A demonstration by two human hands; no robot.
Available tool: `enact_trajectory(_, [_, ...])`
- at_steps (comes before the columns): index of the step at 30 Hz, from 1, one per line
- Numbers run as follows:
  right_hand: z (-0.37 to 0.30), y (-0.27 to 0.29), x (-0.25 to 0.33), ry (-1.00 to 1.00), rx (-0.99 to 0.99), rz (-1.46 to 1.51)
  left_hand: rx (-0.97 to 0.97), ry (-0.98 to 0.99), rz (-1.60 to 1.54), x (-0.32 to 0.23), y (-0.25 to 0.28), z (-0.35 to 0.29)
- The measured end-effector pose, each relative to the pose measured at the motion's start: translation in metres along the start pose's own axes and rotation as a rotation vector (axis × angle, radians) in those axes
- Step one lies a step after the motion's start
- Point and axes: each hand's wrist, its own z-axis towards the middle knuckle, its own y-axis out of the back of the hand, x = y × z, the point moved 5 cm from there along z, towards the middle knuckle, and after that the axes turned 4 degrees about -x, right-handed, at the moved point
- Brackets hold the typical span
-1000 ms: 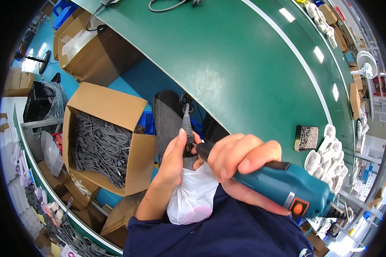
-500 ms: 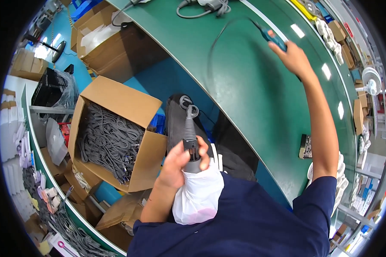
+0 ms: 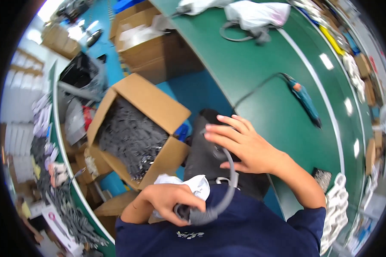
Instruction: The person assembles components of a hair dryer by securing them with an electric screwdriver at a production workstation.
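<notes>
My left hand (image 3: 171, 201) is closed round the dark end of a corded handle, close to my chest. A white plastic bag (image 3: 198, 187) covers the rest of that appliance. Its ribbed grey cord (image 3: 230, 188) curves up from the handle toward my lap. Over my lap, my right hand (image 3: 248, 147) is open with fingers spread, near the cord's upper part; whether it touches the cord is unclear. A teal electric screwdriver (image 3: 304, 100) with an orange part lies on the green bench (image 3: 270, 107), its black cable running to the bench's edge.
A cardboard box (image 3: 158, 103) packed with grey cords stands left of my lap. White-bagged corded appliances (image 3: 257, 16) lie at the bench's far end. White strung pieces (image 3: 336, 210) and a small dark patterned packet (image 3: 321, 177) lie at the right. Another bench on the left carries grey cords (image 3: 70, 218).
My right hand has let go of the electric screwdriver, now on the bench, and come over my lap. My left hand has drawn the bagged handle closer and tilted it, cord end toward me.
</notes>
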Motion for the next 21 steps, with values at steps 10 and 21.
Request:
enact_trajectory(10, [-0.031, -0.05, 0.016, -0.037, 0.256, 0.619, -0.337, 0.773, 0.952, -0.032, 0.021, -0.078])
enact_trajectory(21, [-0.076, -0.057, 0.028, -0.354, 0.156, 0.403, -0.139, 0.446, 1.221, 0.044, 0.0, 0.013])
